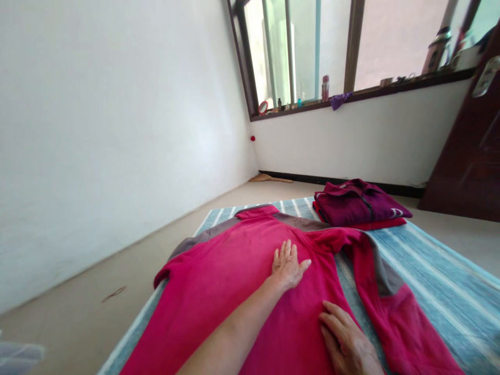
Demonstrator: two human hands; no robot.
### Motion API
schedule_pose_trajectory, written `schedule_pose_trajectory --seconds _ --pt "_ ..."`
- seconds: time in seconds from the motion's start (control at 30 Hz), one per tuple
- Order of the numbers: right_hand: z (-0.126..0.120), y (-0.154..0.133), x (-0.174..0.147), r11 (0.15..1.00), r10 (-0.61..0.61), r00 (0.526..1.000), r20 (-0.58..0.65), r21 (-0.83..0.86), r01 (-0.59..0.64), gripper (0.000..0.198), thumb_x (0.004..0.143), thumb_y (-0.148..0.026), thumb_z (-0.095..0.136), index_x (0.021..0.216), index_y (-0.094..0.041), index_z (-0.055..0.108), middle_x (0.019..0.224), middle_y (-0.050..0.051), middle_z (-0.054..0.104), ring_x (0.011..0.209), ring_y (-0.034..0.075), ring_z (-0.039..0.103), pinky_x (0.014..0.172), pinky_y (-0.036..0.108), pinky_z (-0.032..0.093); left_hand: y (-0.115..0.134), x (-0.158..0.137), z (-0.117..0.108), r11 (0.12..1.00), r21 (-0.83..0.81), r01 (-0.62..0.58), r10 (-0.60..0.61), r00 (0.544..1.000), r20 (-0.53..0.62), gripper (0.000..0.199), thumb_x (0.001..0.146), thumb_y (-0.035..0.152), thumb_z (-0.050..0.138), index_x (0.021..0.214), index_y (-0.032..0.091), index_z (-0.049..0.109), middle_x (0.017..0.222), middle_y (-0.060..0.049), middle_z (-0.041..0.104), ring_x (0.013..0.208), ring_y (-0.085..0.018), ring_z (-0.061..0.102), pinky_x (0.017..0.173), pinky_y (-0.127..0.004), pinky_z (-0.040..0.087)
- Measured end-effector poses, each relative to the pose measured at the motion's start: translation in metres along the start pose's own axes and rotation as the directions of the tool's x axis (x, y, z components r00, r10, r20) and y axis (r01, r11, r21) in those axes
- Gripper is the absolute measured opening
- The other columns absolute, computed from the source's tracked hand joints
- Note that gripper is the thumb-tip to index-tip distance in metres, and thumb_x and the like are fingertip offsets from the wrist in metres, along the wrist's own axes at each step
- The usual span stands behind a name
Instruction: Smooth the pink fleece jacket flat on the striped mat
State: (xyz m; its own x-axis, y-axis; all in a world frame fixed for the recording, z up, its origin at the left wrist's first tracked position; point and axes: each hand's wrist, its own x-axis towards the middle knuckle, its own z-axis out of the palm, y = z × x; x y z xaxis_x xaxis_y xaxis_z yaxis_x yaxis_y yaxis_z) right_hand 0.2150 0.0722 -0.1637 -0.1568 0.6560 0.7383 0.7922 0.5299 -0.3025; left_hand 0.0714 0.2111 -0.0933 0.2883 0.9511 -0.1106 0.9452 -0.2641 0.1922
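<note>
A bright pink fleece jacket (219, 281) with grey shoulder panels lies spread flat on a blue striped mat (437, 281). My left hand (288, 265) rests palm down on the jacket's upper middle, fingers slightly apart. My right hand (346, 341) lies flat on the jacket's right edge, nearer to me. One sleeve (385, 302) stretches out to the right across the mat. Neither hand holds anything.
A folded dark magenta jacket (357, 204) sits on a red garment at the mat's far end. A white wall runs along the left. Bottles and small items line the windowsill (351, 96). A dark wooden door (472, 151) stands at right. A broom (271, 179) lies by the far wall.
</note>
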Motion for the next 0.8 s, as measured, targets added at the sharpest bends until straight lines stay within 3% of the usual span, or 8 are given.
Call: schedule_pose_trajectory --seconds 0.2,0.4,0.6,0.8 --pt "-0.004 -0.01 0.002 0.994 0.1 0.995 0.029 0.035 -0.101 0.031 0.092 -0.028 0.041 0.091 -0.018 0.071 0.105 0.012 0.069 0.093 0.02 0.068 0.08 0.027 0.057 0.001 -0.017 0.014 1.0 0.006 -0.021 0.021 1.0 0.015 0.081 0.088 0.064 0.018 0.147 0.008 0.022 0.156 -0.013 0.01 0.144 -0.025 0.003 0.115 -0.048 0.006" --pt "0.001 -0.005 -0.007 0.986 0.151 0.985 0.088 0.06 -0.156 0.033 0.092 -0.032 0.041 0.094 -0.018 0.071 0.109 0.012 0.067 0.097 0.021 0.066 0.083 0.03 0.056 -0.007 -0.023 0.001 0.999 -0.032 -0.033 0.035 0.998 0.05 0.08 0.088 0.065 0.017 0.146 0.011 0.024 0.155 -0.012 0.014 0.143 -0.023 0.009 0.115 -0.045 0.012" --pt "0.002 -0.004 -0.008 0.988 0.142 0.987 0.068 0.045 -0.146 0.038 0.094 -0.038 0.038 0.093 -0.019 0.071 0.108 0.011 0.068 0.096 0.02 0.067 0.081 0.029 0.057 -0.058 -0.012 -0.022 0.987 0.053 0.149 -0.145 0.987 -0.072 0.071 0.091 0.056 0.019 0.144 0.011 0.028 0.155 -0.013 0.019 0.143 -0.023 0.012 0.114 -0.043 0.014" --pt "0.007 0.009 -0.01 0.999 -0.032 0.999 0.014 0.036 0.032 0.034 0.094 -0.041 0.044 0.09 -0.021 0.072 0.102 0.009 0.07 0.089 0.018 0.069 0.075 0.023 0.058 -0.105 0.027 -0.043 0.946 0.094 0.31 -0.294 0.943 -0.156 0.067 0.092 0.049 0.023 0.144 0.009 0.027 0.154 -0.016 0.018 0.143 -0.026 0.01 0.114 -0.044 0.014"
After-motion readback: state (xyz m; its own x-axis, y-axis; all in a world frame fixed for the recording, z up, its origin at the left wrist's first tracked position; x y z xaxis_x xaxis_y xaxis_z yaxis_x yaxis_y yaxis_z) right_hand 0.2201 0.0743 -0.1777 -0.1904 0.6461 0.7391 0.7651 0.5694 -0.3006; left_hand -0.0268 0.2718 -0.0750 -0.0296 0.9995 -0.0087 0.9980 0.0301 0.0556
